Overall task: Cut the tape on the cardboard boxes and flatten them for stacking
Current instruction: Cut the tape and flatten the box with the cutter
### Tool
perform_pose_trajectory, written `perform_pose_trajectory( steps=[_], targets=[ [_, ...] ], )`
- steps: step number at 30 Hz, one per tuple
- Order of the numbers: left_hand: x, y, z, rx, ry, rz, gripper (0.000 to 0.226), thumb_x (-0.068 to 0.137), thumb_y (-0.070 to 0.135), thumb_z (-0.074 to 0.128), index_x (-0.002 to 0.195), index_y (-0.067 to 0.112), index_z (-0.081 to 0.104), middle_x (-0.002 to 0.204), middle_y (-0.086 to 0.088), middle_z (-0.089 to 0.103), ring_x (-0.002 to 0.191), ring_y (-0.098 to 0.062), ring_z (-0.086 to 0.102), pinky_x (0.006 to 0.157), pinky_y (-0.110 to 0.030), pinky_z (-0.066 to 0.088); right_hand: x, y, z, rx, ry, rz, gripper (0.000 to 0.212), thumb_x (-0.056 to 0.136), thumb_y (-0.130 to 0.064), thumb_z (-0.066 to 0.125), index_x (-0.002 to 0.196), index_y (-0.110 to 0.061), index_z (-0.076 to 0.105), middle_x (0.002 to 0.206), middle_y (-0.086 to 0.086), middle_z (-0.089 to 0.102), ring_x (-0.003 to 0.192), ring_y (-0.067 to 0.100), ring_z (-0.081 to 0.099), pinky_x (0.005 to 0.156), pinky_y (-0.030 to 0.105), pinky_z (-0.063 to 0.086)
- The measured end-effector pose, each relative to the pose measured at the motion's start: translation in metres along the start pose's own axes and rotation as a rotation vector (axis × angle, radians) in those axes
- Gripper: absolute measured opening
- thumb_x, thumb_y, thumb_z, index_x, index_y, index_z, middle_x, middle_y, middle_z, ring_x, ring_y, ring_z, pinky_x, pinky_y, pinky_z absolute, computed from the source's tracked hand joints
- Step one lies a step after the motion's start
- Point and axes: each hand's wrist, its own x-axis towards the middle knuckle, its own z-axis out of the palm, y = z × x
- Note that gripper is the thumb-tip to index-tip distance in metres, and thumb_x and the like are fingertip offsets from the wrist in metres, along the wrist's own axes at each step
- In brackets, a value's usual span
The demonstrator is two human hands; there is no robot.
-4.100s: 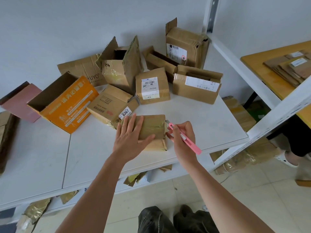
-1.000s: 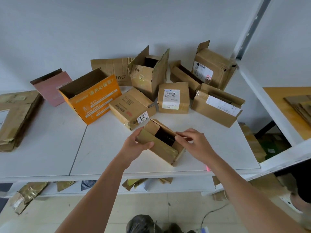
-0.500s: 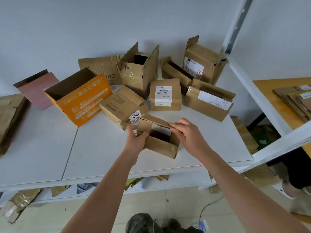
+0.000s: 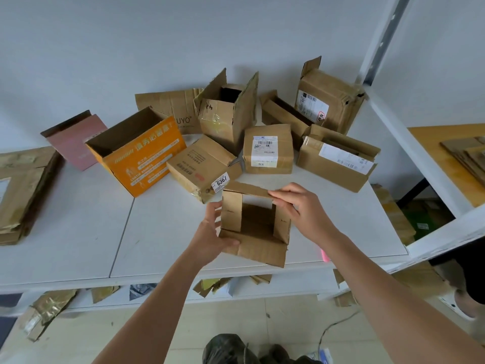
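Knife now down, the small box gapes open-ended, left hand gripping its corner, right hand fingers pinching the top flap, ready for flattening.

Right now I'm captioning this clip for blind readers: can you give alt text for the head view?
A person's left hand and right hand hold a small opened cardboard box, flaps spread, over a white table. Behind it sit more boxes, including an orange box, with flattened cardboard stacked at far left.
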Motion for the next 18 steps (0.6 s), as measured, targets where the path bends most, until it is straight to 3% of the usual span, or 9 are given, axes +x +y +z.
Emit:
perform_pose_trajectory(
  steps=[3,5,7,10,12,14,16,18],
  targets=[
    [0.005,0.004,0.007,0.064,0.177,0.019,0.070,0.076,0.025,0.084,0.118,0.036,0.030,0.120,0.008,0.052,0.104,-0.013,0.055,0.072,-0.020,0.050,0.000,-0.006,0.008,-0.029,0.019,-0.049,0.031,0.093,-0.014,0.063,0.123,-0.008,0.068,0.105,0.001,0.066,0.096,-0.006,0.054,0.084,0.004,0.042],
    [0.009,0.010,0.013,0.209,0.314,-0.014,0.067,0.075,0.043,0.082,0.114,0.033,0.028,0.104,0.013,0.048,0.089,-0.007,0.051,0.059,-0.015,0.043,0.000,-0.008,0.011,-0.043,0.028,-0.062,0.031,0.092,-0.015,0.063,0.121,-0.008,0.069,0.106,0.002,0.066,0.101,-0.012,0.050,0.084,0.000,0.040],
    [0.012,0.013,0.018,0.295,0.384,-0.028,0.061,0.079,0.044,0.078,0.111,0.030,0.028,0.100,0.010,0.047,0.078,-0.006,0.050,0.053,-0.015,0.039,0.002,-0.009,0.013,-0.036,0.045,-0.034,0.030,0.091,-0.016,0.065,0.120,-0.009,0.069,0.107,0.003,0.067,0.102,-0.012,0.051,0.084,0.000,0.039],
    [0.013,0.015,0.019,0.301,0.362,-0.026,0.053,0.083,0.038,0.075,0.111,0.030,0.030,0.098,0.010,0.048,0.073,-0.003,0.049,0.052,-0.015,0.042,0.003,-0.007,0.009,-0.029,0.070,0.048,0.030,0.093,-0.019,0.065,0.121,-0.011,0.069,0.113,0.004,0.068,0.106,0.005,0.059,0.089,0.004,0.043],
    [0.011,0.016,0.017,0.296,0.316,-0.026,0.050,0.084,0.040,0.073,0.112,0.030,0.032,0.101,0.008,0.050,0.077,-0.005,0.052,0.058,-0.020,0.050,-0.001,-0.008,0.006,-0.111,0.112,0.098,0.034,0.094,-0.027,0.063,0.125,-0.013,0.067,0.119,0.003,0.067,0.114,0.012,0.056,0.093,0.017,0.049],
    [0.009,0.018,0.017,0.301,0.285,-0.020,0.051,0.086,0.042,0.070,0.119,0.029,0.033,0.107,0.003,0.054,0.081,-0.010,0.057,0.065,-0.028,0.056,-0.009,-0.013,0.005,-0.168,0.209,0.135,0.041,0.092,-0.028,0.066,0.131,-0.015,0.062,0.119,0.002,0.066,0.114,0.016,0.053,0.085,0.025,0.053],
    [0.006,0.021,0.021,0.292,0.254,0.024,0.063,0.089,0.042,0.067,0.136,0.032,0.026,0.112,-0.002,0.058,0.082,-0.013,0.060,0.067,-0.027,0.055,-0.017,-0.020,0.009,-0.174,0.302,0.183,0.046,0.089,-0.023,0.071,0.131,-0.013,0.057,0.122,0.005,0.063,0.113,0.019,0.052,0.081,0.024,0.053],
    [0.003,0.025,0.026,0.277,0.211,0.094,0.073,0.092,0.039,0.064,0.145,0.042,0.014,0.113,0.001,0.058,0.079,-0.011,0.062,0.063,-0.016,0.049,-0.023,-0.025,0.011,-0.164,0.342,0.244,0.048,0.087,-0.020,0.073,0.129,-0.010,0.053,0.133,0.009,0.056,0.120,0.020,0.051,0.090,0.014,0.045]
  ],
)
